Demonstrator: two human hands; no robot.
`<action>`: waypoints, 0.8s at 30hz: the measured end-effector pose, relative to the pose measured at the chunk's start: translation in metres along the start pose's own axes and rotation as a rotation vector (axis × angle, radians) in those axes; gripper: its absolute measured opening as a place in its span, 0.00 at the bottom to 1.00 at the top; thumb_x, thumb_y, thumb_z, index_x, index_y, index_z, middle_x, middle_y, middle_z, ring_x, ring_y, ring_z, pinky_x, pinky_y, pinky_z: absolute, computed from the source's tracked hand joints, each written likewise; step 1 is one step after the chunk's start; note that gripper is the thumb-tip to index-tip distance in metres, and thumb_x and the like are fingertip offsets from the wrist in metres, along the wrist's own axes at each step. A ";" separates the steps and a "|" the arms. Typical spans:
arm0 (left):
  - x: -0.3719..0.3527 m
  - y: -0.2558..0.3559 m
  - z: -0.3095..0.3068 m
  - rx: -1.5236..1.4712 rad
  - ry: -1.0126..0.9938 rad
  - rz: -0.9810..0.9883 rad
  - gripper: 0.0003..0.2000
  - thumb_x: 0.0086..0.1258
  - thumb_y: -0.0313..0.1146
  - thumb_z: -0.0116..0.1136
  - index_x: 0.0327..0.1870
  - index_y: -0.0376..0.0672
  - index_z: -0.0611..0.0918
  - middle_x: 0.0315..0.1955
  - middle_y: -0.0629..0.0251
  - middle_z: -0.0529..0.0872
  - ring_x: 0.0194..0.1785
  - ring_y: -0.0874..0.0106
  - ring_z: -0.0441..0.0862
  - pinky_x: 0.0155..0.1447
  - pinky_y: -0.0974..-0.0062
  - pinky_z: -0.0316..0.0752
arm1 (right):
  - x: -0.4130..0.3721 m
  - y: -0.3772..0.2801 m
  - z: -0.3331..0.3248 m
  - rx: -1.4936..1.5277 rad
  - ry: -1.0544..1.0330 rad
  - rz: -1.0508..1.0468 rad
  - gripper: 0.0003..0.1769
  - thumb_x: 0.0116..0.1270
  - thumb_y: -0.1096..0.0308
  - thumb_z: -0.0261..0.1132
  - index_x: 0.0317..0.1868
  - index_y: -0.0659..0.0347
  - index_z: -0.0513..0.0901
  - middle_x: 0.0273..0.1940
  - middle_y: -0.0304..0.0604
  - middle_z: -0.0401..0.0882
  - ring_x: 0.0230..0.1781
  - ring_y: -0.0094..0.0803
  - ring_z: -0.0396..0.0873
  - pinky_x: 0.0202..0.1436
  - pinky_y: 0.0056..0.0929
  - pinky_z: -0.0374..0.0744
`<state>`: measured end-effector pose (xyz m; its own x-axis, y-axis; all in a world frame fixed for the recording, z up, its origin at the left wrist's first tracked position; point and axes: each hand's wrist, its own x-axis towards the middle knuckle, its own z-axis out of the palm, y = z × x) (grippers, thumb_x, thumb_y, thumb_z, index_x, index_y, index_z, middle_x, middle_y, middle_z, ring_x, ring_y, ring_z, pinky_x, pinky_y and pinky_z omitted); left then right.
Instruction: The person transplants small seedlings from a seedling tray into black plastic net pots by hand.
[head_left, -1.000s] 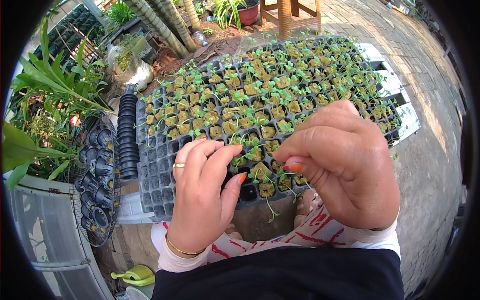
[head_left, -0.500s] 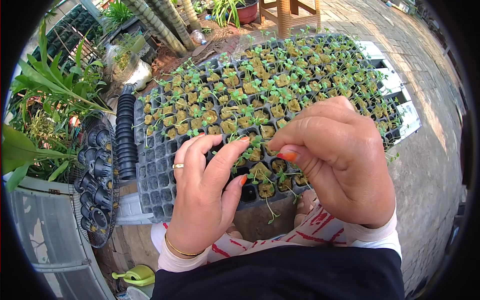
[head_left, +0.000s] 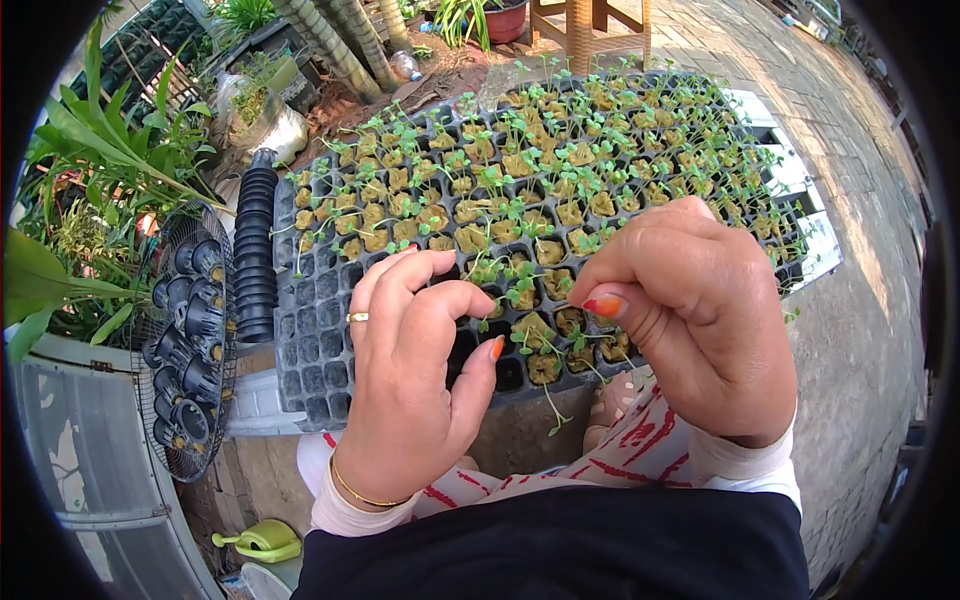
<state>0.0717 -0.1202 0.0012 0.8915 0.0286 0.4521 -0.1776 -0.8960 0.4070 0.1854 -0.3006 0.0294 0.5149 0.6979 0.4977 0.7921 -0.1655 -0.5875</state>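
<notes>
A black seedling tray (head_left: 305, 350) lies in front of me, many of its cells filled with brownish sponge plugs that carry small green seedlings (head_left: 545, 370). Over the near edge of the tray, my left hand (head_left: 410, 370) holds nothing, with curled fingers and a gap between thumb and index finger. My right hand (head_left: 700, 310) hovers above the near right cells, thumb and index finger pinched together. Whatever may be in that pinch is too small or hidden to make out. Several cells on the left side of the tray have no plug.
Left of the tray lies a stack of black pots (head_left: 256, 250). Beside it is a wire basket (head_left: 150, 400) of black net cups (head_left: 185, 350). A green watering can (head_left: 265, 540) sits low on the left; a wooden stool (head_left: 578, 40) stands behind the tray.
My left index finger has drawn back from the seedlings, and its gap to the thumb is clearer. My right hand stays pinched, slightly further right in view. The whole view has shifted a little.
</notes>
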 end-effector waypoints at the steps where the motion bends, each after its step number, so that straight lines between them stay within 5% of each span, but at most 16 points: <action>1: 0.000 0.001 0.000 -0.012 0.001 0.017 0.19 0.50 0.20 0.65 0.45 0.40 0.77 0.51 0.49 0.73 0.58 0.48 0.68 0.66 0.53 0.60 | 0.000 0.001 0.002 0.005 0.016 -0.004 0.08 0.61 0.67 0.65 0.28 0.62 0.82 0.25 0.40 0.81 0.27 0.37 0.76 0.39 0.30 0.69; 10: -0.001 0.006 0.008 0.120 -0.054 0.032 0.20 0.47 0.24 0.68 0.46 0.46 0.84 0.68 0.43 0.61 0.70 0.43 0.54 0.72 0.51 0.51 | -0.003 -0.005 0.003 0.063 -0.029 0.031 0.09 0.61 0.66 0.65 0.28 0.64 0.82 0.25 0.41 0.81 0.26 0.35 0.76 0.38 0.30 0.70; 14: 0.000 0.006 0.008 0.116 -0.037 0.016 0.21 0.48 0.25 0.69 0.47 0.50 0.83 0.67 0.44 0.61 0.70 0.43 0.54 0.68 0.50 0.51 | -0.001 -0.003 0.006 0.117 -0.075 0.058 0.09 0.61 0.67 0.65 0.29 0.65 0.82 0.25 0.42 0.81 0.27 0.34 0.77 0.38 0.30 0.71; 16: 0.000 0.006 0.008 0.120 -0.020 0.000 0.21 0.48 0.25 0.69 0.46 0.50 0.83 0.68 0.44 0.61 0.70 0.43 0.55 0.68 0.49 0.51 | 0.000 -0.004 0.011 0.315 0.003 0.251 0.09 0.62 0.69 0.65 0.29 0.67 0.82 0.25 0.43 0.81 0.28 0.34 0.78 0.36 0.29 0.72; 24: 0.001 0.005 0.012 0.157 0.004 0.003 0.17 0.50 0.26 0.69 0.43 0.50 0.83 0.67 0.45 0.63 0.69 0.43 0.55 0.68 0.48 0.50 | -0.003 -0.002 0.005 0.229 0.010 0.148 0.05 0.60 0.73 0.64 0.29 0.67 0.82 0.26 0.44 0.81 0.28 0.34 0.78 0.35 0.29 0.72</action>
<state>0.0765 -0.1306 -0.0061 0.8893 0.0273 0.4566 -0.1126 -0.9544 0.2765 0.1810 -0.2988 0.0261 0.6238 0.6709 0.4010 0.6135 -0.1025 -0.7830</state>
